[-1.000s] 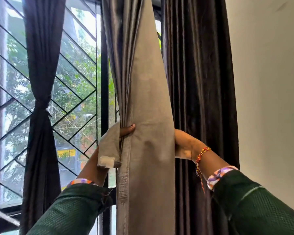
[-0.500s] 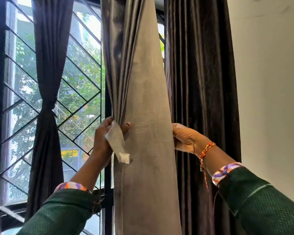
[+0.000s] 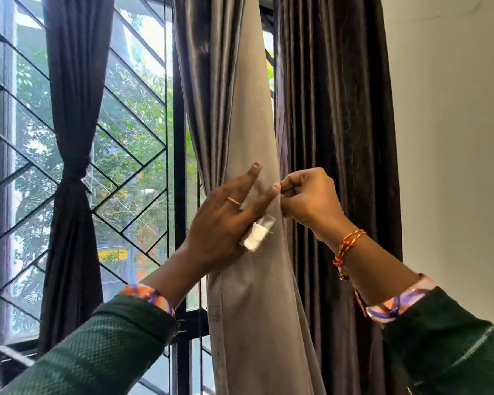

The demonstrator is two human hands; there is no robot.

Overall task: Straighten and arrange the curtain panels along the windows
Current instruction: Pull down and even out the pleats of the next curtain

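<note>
While both hands [image 3: 226, 220] gather it, grey curtain [image 3: 248, 124] overlaps window grille [image 3: 126, 143].

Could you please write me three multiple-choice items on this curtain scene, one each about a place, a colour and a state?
1. Where does the dark curtain panel tied at its middle hang?
A. far left window
B. against the right wall
C. behind the hands

2. What colour is the ring on the left hand?
A. green
B. copper-pink
C. black

3. How is the right hand acting on the grey twisted curtain panel?
A. flat and open
B. hanging idle
C. pinching its edge

Answers: 1 A, it hangs before the diagonal black window grille. 2 B, a thin copper-pink band shows on one finger. 3 C, curled fingers meet at the fabric's right edge.
</note>
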